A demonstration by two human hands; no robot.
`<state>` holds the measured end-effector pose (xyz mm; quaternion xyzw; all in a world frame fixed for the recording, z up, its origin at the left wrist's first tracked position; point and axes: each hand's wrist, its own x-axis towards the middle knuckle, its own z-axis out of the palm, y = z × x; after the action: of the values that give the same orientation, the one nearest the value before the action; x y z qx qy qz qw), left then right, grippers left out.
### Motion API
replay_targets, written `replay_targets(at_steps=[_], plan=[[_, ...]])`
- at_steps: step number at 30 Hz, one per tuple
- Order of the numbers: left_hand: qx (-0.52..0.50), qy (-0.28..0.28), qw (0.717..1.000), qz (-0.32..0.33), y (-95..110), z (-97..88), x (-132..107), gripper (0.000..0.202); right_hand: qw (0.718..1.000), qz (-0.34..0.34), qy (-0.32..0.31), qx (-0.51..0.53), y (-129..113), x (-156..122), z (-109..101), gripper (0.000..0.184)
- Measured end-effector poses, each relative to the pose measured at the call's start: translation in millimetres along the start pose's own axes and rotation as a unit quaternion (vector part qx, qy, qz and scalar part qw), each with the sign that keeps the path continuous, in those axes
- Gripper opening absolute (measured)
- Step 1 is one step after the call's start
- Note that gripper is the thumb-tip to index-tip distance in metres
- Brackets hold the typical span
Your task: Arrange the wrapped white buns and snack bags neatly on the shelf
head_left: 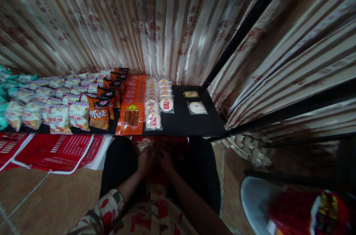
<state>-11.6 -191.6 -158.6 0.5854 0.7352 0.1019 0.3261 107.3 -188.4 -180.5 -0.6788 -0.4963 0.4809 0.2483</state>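
My left hand is low between my knees, just under the shelf's front edge, with its fingers closed on a small pale packet. Close beside it, my right hand has its fingers curled in; shadow hides what they grip. Dark red material lies around and beneath both hands. On the black shelf above them stand two rows of round white wrapped cakes. Farther right lie a single white wrapped cake and a small yellowish packet.
Left of the cakes are flat orange snack packs, orange-and-black bags and many white snack bags. A red basket sits below the shelf. At right are a black frame bar and a pale basin with red packages. Striped curtain hangs behind.
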Motion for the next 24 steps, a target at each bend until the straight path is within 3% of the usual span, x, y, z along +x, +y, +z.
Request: replay_targets(at_steps=[5,11,17,24], plan=[[-0.051,0.020,0.998,-0.021,3,-1.6,2,0.017,0.998,0.020,0.014,0.049,0,-2,-4,0.022],[-0.111,0.047,0.991,-0.054,1,-0.2,8,0.020,0.995,0.027,0.015,0.096,-1,-3,-9,0.031],[-0.161,0.071,0.982,-0.070,4,4.0,17,0.021,0.964,0.059,-0.016,0.258,1,-11,-12,0.048],[-0.200,0.107,0.974,-0.008,28,3.0,-2,0.029,0.971,0.010,0.038,0.236,1,-19,-16,0.044]])
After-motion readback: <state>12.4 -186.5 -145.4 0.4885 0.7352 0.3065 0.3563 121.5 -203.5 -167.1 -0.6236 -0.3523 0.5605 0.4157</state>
